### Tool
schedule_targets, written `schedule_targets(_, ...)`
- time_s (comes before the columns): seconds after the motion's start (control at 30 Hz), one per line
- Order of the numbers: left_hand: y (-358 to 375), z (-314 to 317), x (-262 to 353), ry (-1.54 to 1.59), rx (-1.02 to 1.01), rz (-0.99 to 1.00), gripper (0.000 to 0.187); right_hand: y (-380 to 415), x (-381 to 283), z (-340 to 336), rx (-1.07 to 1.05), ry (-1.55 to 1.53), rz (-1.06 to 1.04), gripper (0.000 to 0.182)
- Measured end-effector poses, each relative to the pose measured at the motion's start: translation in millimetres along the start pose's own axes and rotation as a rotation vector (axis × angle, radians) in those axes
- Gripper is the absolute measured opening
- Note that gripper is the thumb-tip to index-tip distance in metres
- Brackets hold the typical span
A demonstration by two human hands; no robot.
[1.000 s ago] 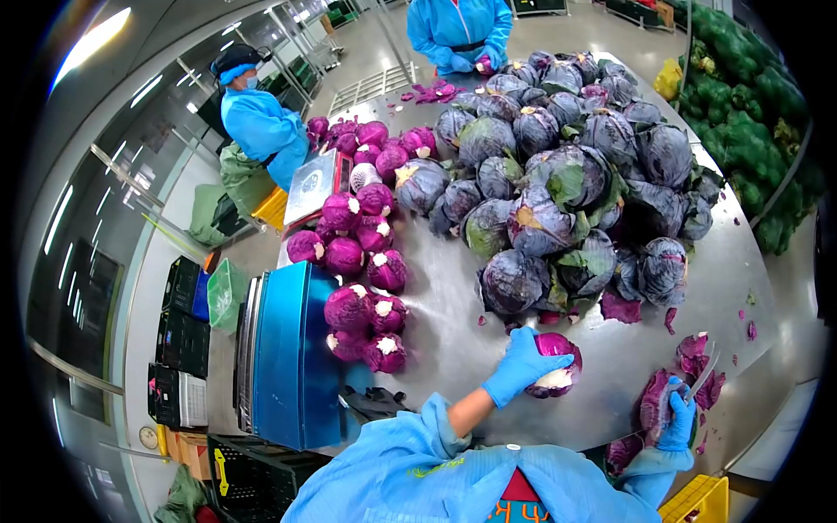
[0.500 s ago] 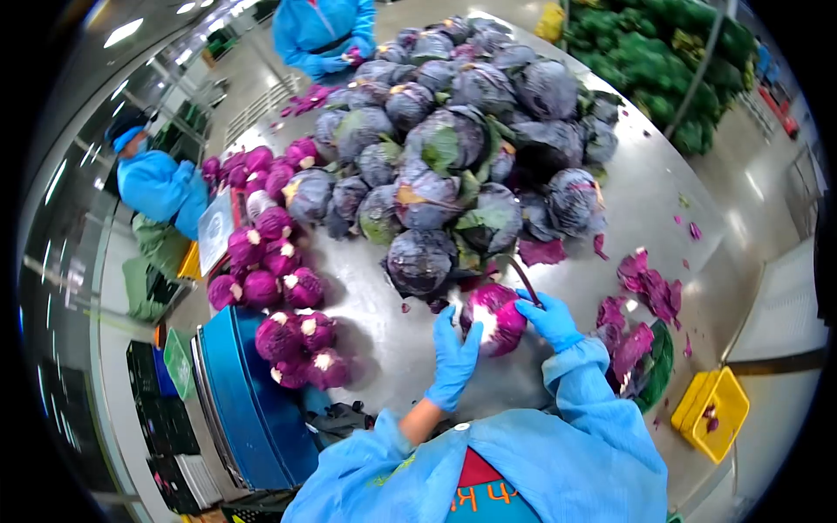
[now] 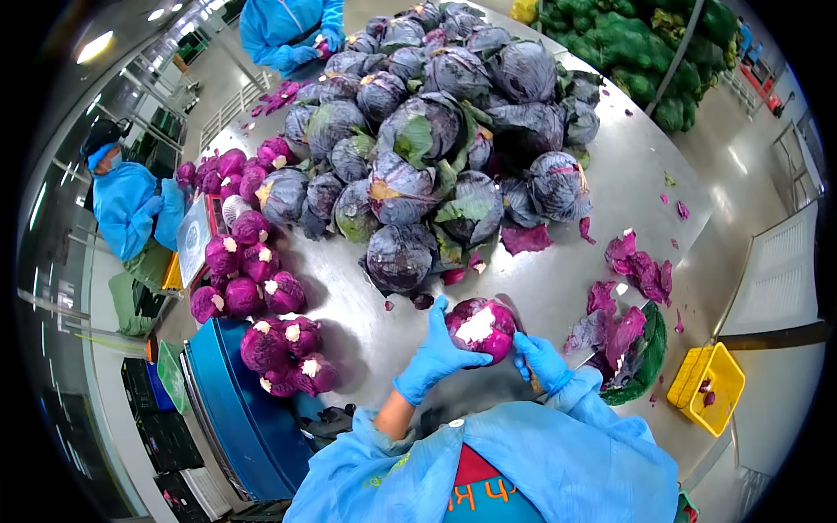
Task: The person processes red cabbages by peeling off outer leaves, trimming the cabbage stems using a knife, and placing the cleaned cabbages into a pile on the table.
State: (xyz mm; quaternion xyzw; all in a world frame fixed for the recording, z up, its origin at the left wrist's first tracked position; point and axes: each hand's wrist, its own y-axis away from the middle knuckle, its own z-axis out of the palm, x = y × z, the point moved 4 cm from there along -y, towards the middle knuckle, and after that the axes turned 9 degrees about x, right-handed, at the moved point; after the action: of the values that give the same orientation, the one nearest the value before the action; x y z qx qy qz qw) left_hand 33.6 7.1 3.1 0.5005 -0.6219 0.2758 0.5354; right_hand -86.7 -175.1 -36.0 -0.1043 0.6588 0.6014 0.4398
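Note:
My left hand [image 3: 436, 356], in a blue glove, grips a peeled red cabbage [image 3: 481, 329] from its left side, fingers behind it and thumb along the near edge. A pale cut patch faces up on the cabbage. My right hand [image 3: 542, 360], also gloved, is closed round a knife [image 3: 524, 370] at the cabbage's right side; part of the handle shows below the fingers and the blade is mostly hidden. Just beyond, a large pile of untrimmed red cabbages [image 3: 399, 258] with dark outer leaves covers the steel table [image 3: 344, 288].
Trimmed cabbages [image 3: 284, 292] sit left, by a scale [image 3: 193, 234] and a blue bin [image 3: 248, 410]. Loose purple leaves [image 3: 641, 266] and a green-rimmed container [image 3: 652, 353] lie right. A yellow crate [image 3: 708, 388] stands beyond the edge. Two people [image 3: 131, 205] in blue work across the table.
The cabbage has been turned so its pale cut patch faces up. My right hand has moved down and nearer me, off its upper right side. The whole view has shifted slightly.

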Motion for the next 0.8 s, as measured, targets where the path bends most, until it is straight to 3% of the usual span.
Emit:
schedule_targets(0.07,-1,1,-6,-0.125,-0.059,0.126,0.121,0,18,-12,0.07,-0.114,-0.018,0.039)
schedule_targets(0.17,5,12,0,-0.374,-0.013,0.2,0.122,6,-4,-17,0.333,0.531,-0.701,0.039)
schedule_targets(0.2,7,20,4,-0.45,0.046,0.215,0.123,9,-13,-12,0.425,0.684,-0.821,0.038)
schedule_targets(0.3,4,29,12,-0.482,0.113,0.202,0.126,13,-31,-6,0.325,0.956,-0.786,0.045)
schedule_targets(0.4,-4,34,8,-0.457,0.088,0.204,0.128,4,-43,-6,0.281,0.999,-0.82,0.048)
schedule_targets(0.7,-6,42,25,-0.557,0.068,0.21,0.127,-46,-49,-26,-0.167,1.005,-0.699,0.053)
schedule_targets(0.8,-2,44,30,-0.579,0.095,0.239,0.126,-41,-60,-23,-0.136,0.996,-0.687,0.054)
